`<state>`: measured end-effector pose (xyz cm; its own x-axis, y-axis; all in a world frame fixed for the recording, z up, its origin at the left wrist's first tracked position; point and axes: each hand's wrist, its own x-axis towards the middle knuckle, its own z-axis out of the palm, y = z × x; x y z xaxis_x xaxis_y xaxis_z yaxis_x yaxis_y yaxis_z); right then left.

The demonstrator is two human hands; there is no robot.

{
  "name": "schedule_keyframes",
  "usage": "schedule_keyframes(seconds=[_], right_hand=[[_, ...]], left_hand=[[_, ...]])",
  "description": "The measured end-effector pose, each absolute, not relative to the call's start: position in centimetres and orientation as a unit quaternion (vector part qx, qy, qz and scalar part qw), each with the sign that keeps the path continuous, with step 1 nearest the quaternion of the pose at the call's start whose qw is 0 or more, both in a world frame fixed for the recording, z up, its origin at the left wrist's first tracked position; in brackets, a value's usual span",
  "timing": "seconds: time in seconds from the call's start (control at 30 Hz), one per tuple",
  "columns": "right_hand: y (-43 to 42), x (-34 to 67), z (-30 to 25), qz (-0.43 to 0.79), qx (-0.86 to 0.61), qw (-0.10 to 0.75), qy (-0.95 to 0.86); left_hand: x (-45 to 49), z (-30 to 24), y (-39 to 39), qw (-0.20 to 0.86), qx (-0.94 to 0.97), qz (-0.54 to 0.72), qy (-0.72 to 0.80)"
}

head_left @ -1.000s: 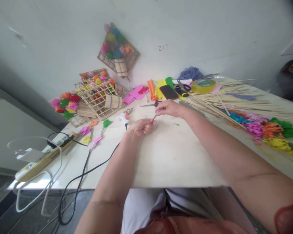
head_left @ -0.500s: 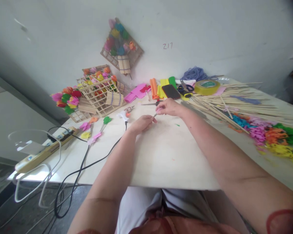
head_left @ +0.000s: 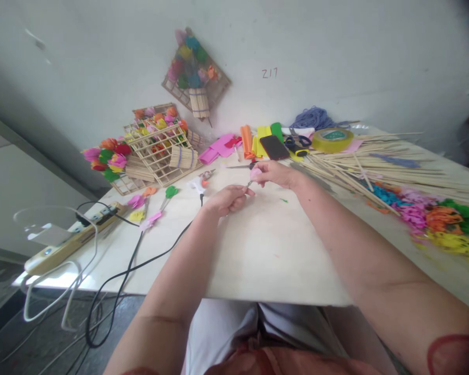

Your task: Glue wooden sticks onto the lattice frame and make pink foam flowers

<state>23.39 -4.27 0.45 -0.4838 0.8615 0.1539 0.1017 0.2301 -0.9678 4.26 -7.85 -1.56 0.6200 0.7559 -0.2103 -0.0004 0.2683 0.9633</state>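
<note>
My left hand [head_left: 227,199] is closed round the lower end of a thin wooden stick [head_left: 248,185] above the middle of the white table [head_left: 273,250]. My right hand [head_left: 273,173] pinches a small pink foam piece [head_left: 255,171] at the stick's upper end. The two hands nearly touch. Scissors [head_left: 240,166] lie just behind my right hand, and a glue gun [head_left: 200,184] lies to the left of my left hand.
Wooden lattice racks with foam flowers [head_left: 156,148] stand at the back left, finished flower sticks [head_left: 150,205] in front. A power strip [head_left: 68,239] and black cable [head_left: 140,265] lie left. Phone [head_left: 274,147], tape roll [head_left: 331,139], bamboo sticks [head_left: 375,161] and coloured foam flowers [head_left: 426,213] fill the right.
The camera has shifted slightly, so the scene sits a bit lower and further right in view. My hands stay together on the stick, with the pink piece now more visible at my right fingertips.
</note>
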Motion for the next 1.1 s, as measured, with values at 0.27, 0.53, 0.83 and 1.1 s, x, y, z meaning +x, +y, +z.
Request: schedule_keyframes(seconds=[0.27,0.53,0.83,1.1], right_hand=[[-4.83,23.34,0.3,0.605,-0.305,0.369,-0.636],[-4.78,23.23,0.0,0.615,-0.283,0.36,-0.642],[-4.86,23.12,0.08,0.604,-0.286,0.362,-0.65],[-4.95,22.79,0.02,0.591,-0.305,0.385,-0.64]], left_hand=[[4.45,-1.42,-7.86,0.801,0.472,0.236,0.284],[4.46,-1.64,-7.79,0.821,0.444,0.232,0.276],[4.45,-1.58,-7.78,0.815,0.454,0.242,0.264],[4.49,-1.61,-7.71,0.807,0.461,0.252,0.269]])
